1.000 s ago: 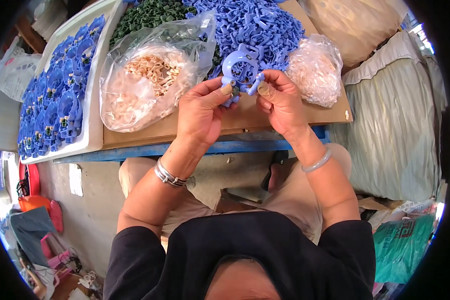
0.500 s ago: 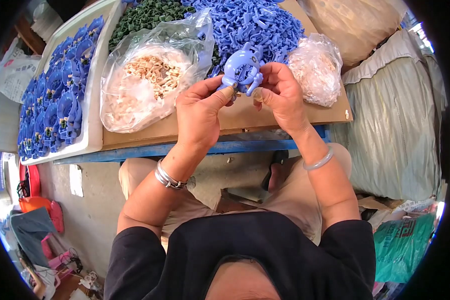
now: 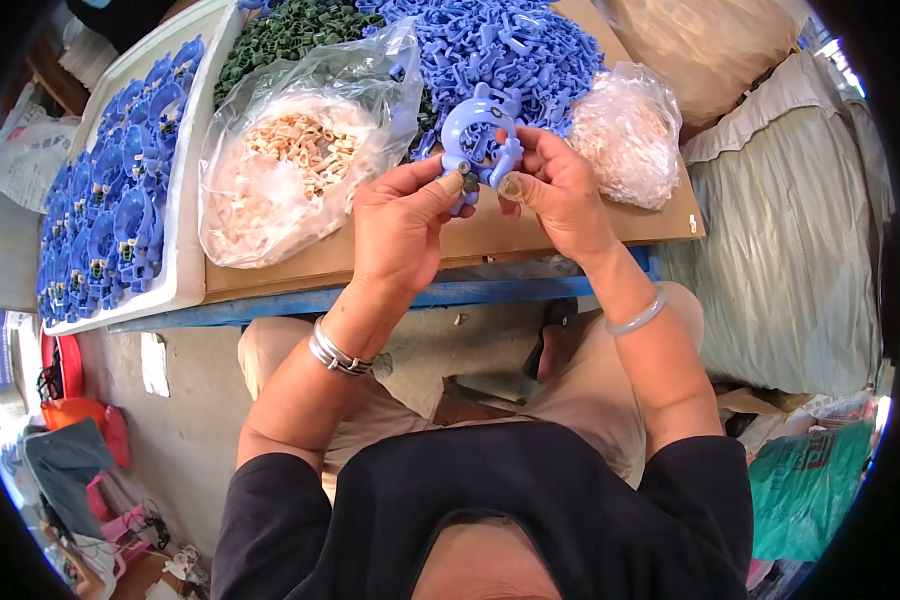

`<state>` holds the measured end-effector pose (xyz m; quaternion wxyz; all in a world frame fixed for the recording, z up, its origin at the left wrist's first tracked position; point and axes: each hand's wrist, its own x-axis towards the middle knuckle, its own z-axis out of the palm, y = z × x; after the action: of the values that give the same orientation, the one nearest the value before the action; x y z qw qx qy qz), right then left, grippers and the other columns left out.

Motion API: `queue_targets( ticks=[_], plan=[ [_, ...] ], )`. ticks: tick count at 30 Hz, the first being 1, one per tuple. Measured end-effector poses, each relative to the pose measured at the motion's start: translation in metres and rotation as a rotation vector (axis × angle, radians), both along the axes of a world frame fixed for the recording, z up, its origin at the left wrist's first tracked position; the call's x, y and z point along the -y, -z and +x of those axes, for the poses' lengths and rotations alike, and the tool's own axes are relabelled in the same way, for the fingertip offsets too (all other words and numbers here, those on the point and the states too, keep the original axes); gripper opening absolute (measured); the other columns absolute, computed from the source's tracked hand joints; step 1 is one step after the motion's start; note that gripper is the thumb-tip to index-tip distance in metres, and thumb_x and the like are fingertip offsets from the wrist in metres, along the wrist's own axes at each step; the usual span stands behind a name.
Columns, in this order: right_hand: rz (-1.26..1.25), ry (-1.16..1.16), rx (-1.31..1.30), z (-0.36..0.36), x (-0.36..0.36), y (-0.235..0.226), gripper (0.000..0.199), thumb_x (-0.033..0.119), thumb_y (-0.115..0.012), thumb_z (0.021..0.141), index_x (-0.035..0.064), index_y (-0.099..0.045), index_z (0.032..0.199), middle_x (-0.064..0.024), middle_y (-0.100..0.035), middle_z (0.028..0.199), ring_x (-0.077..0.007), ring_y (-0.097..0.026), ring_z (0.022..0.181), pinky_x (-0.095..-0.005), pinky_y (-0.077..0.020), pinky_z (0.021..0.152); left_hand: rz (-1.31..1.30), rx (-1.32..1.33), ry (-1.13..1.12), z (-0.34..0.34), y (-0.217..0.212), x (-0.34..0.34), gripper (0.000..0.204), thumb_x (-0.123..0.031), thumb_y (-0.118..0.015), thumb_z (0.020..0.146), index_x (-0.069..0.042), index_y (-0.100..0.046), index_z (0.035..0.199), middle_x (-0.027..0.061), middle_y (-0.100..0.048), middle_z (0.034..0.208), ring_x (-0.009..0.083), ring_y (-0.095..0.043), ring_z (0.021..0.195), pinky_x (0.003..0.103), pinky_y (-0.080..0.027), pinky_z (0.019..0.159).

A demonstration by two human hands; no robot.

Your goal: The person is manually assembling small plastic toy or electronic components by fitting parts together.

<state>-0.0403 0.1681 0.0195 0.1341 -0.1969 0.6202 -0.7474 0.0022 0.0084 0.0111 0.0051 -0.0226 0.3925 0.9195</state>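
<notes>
A blue plastic toy figure point(image 3: 467, 122) with a round, hollow head and small ears is held up between both hands over the table's near edge. My left hand point(image 3: 402, 215) pinches its lower body between thumb and fingers, where a small dark green piece shows. My right hand point(image 3: 562, 195) is closed on the figure's right side, thumb near its arm. Behind the figure lies a heap of loose blue plastic parts point(image 3: 510, 50). An open clear bag point(image 3: 225, 200) of cream-coloured small parts point(image 3: 305, 150) rests to the left of my hands.
A white tray point(image 3: 192, 270) at the left carries rows of blue figures point(image 3: 105, 180). Dark green parts point(image 3: 290, 40) are heaped at the back. Another clear bag point(image 3: 627, 135) of pale pieces sits right on the cardboard point(image 3: 310, 262). Large sacks point(image 3: 775, 240) stand at the right.
The figure has turned and tilted slightly in my hands, with more of its lower body and the green piece now showing. Both hands keep hold of it.
</notes>
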Motion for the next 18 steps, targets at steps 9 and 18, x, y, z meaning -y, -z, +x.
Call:
queue_targets(
  ticks=[9, 18],
  plan=[
    [0.804, 0.217, -0.446, -0.012, -0.040, -0.028, 0.008, 0.009, -0.058, 0.073, 0.0008, -0.057, 0.074, -0.0063, -0.057, 0.074, -0.0137, -0.052, 0.058, -0.0273, -0.0408, 0.053, 0.135, 0.171, 0.025, -0.007, 0.006, 0.013, 0.026, 0.001, -0.050, 0.080, 0.009, -0.050, 0.105, 0.0152, -0.059, 0.089, 0.0247, -0.060, 0.075, 0.032, -0.049, 0.063],
    [1.247, 0.092, -0.594, -0.001, -0.042, -0.017, 0.022, 0.007, -0.061, 0.064, -0.0011, -0.052, 0.082, -0.0165, -0.055, 0.073, -0.0327, -0.053, 0.069, -0.0389, -0.0424, 0.063, 0.174, 0.255, 0.065, -0.011, 0.009, 0.011, 0.027, 0.003, -0.049, 0.080, 0.009, -0.047, 0.106, 0.0173, -0.058, 0.090, 0.0263, -0.059, 0.075, 0.035, -0.050, 0.063]
  ],
)
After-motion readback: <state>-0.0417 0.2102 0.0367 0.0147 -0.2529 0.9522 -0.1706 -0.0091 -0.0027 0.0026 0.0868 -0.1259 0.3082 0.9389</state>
